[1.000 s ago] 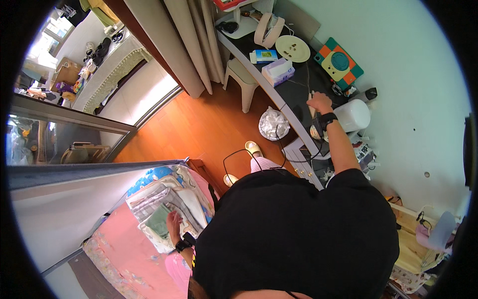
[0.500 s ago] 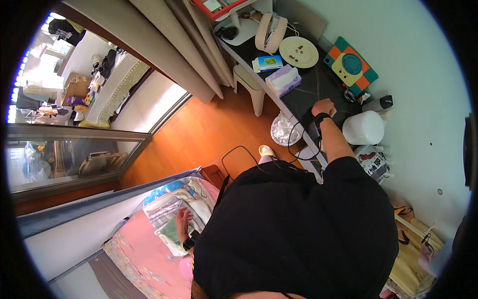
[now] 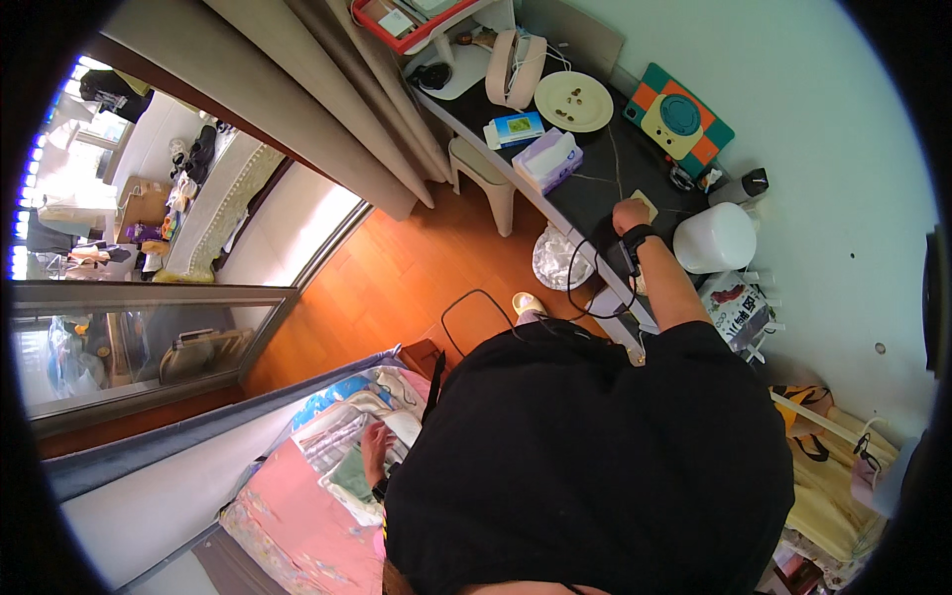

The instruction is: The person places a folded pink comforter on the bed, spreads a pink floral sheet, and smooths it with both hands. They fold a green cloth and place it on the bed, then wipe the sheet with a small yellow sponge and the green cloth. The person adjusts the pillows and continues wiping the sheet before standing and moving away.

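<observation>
My right hand (image 3: 629, 214) is over the dark desk (image 3: 595, 183) with its fingers curled closed. A small beige flat piece (image 3: 646, 203) sticks out at the far side of its fingers and seems to be held in them; its kind I cannot make out. A black band circles the right wrist. My left hand (image 3: 375, 446) hangs low by my side, fingers loosely apart, above or against the folded bedding (image 3: 349, 474) on the bed. It holds nothing that I can see.
Along the desk are a tissue pack (image 3: 548, 161), a small blue box (image 3: 515, 129), a plate with several small brown bits (image 3: 573, 102), a colourful cased tablet (image 3: 680, 114) and a white rounded container (image 3: 715, 238). A lined bin (image 3: 558, 260) and stool (image 3: 483, 183) stand beside the desk. A cable loops near me.
The view has shifted slightly. The beige flat piece now shows beside my right fingers, where none showed before. My left hand has drawn a little closer to my body.
</observation>
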Demonstrator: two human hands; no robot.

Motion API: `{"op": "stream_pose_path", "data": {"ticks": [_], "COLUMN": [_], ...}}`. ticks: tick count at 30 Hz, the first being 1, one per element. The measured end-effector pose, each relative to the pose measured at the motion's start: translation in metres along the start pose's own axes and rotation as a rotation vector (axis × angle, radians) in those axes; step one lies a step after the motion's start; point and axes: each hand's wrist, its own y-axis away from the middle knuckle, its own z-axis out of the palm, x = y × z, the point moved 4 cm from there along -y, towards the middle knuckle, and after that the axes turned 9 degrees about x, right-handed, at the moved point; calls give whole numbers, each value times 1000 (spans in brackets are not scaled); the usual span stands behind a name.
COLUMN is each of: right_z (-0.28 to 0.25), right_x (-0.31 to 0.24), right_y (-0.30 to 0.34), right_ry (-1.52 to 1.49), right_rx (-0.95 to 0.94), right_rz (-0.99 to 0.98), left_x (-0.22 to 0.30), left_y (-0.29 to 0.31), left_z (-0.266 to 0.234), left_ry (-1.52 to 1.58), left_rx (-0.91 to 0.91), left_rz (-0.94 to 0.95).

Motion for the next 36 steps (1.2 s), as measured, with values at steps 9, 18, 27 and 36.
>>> {"op": "stream_pose_path", "data": {"ticks": [9,18,27,36], "right_z": [-27,-113,-103,-69], "right_x": [21,-52,-248,-326], "right_y": [17,30,69,120], "right_ry": [-112,-370,-438,-166], "right_rx": [215,363,107,-126], "right_rz": [320,7,-923,-1335], "left_x": [8,-25,-152,-218], "left_y": [-1,22,190,432], "left_z": [-14,-12,75,208], "left_ry": [-71,168,737,1096], "left_rx": [4,40,398,894], "left_rz": [-68,-187,-606,-882]}}
